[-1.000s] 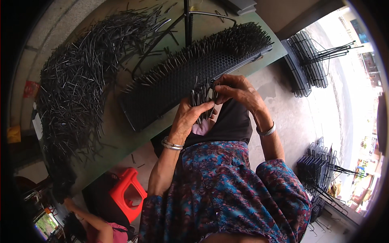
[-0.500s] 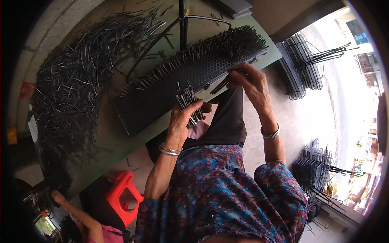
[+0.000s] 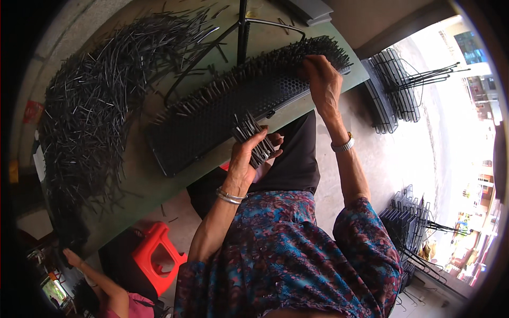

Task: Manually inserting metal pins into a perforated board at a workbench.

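1. The left hand [image 3: 249,159] is clutching a bundle of black pins [image 3: 253,139], fingers wrapped tight around it.
2. The right hand [image 3: 322,79] is pinching at the perforated black panel [image 3: 222,114], which is lying on the bench [image 3: 143,185] beneath those fingers.

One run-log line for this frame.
left hand: holds pin bundle | right hand: at perforated panel far end | pin heap: on table

The left hand [image 3: 249,156] is raised on a bent forearm, wrist bangled, its fingers [image 3: 268,142] curled closed around a bundle of black pins [image 3: 253,139] that fans out above the thumb. The right arm stretches forward, watch at the wrist; the right hand [image 3: 322,79] arches downward, fingertips pinched together beneath the knuckles.
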The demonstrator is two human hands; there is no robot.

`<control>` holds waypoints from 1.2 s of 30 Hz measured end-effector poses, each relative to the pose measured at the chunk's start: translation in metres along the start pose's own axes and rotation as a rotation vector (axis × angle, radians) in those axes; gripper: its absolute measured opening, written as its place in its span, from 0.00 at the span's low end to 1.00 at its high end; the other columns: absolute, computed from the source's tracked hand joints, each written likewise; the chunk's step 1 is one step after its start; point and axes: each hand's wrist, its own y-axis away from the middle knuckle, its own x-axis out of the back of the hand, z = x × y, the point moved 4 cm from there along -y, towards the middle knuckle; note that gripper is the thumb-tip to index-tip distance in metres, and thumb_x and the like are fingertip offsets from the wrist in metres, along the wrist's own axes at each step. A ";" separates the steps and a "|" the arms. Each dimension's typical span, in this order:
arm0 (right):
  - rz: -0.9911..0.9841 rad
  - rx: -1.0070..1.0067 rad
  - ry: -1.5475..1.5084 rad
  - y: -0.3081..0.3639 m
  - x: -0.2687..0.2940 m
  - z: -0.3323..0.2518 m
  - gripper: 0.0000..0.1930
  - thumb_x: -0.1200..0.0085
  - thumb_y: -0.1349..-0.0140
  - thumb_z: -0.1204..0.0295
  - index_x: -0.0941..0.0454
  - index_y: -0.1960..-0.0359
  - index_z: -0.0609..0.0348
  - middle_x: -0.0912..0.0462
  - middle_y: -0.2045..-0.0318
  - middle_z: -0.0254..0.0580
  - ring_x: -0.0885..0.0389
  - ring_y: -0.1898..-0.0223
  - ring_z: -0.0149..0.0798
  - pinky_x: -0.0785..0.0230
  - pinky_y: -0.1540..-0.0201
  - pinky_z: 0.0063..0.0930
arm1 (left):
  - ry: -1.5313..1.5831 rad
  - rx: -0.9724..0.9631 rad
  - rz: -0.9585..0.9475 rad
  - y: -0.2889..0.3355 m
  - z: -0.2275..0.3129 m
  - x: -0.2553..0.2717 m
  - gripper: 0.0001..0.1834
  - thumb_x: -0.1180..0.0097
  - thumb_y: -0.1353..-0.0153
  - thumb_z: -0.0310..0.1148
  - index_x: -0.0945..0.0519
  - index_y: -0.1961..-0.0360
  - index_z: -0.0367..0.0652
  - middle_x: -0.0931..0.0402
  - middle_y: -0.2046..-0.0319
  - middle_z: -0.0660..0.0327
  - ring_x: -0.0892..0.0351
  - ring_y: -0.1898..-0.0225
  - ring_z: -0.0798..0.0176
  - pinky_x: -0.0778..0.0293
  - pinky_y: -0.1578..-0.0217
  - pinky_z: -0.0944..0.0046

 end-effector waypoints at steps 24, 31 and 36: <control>-0.190 0.160 0.303 -0.021 -0.002 -0.001 0.09 0.45 0.37 0.70 0.19 0.60 0.60 0.18 0.75 0.44 0.18 0.74 0.36 0.29 0.70 0.27 | -0.051 -0.116 -0.064 0.002 -0.002 -0.003 0.12 0.39 0.39 0.32 0.22 0.58 0.37 0.20 0.74 0.57 0.22 0.75 0.66 0.26 0.74 0.67; -0.169 0.218 0.498 -0.016 -0.007 0.000 0.09 0.44 0.39 0.66 0.18 0.61 0.54 0.21 0.67 0.42 0.20 0.66 0.43 0.29 0.64 0.33 | -0.067 -0.123 -0.078 0.006 0.004 -0.011 0.13 0.39 0.38 0.34 0.22 0.58 0.38 0.20 0.72 0.57 0.22 0.74 0.66 0.25 0.74 0.67; -0.166 0.244 0.514 -0.016 -0.010 0.000 0.09 0.45 0.39 0.64 0.17 0.61 0.50 0.23 0.66 0.42 0.21 0.65 0.45 0.30 0.64 0.36 | -0.017 -0.099 -0.091 0.006 0.002 -0.011 0.12 0.39 0.38 0.34 0.22 0.59 0.38 0.20 0.72 0.58 0.22 0.74 0.67 0.25 0.74 0.67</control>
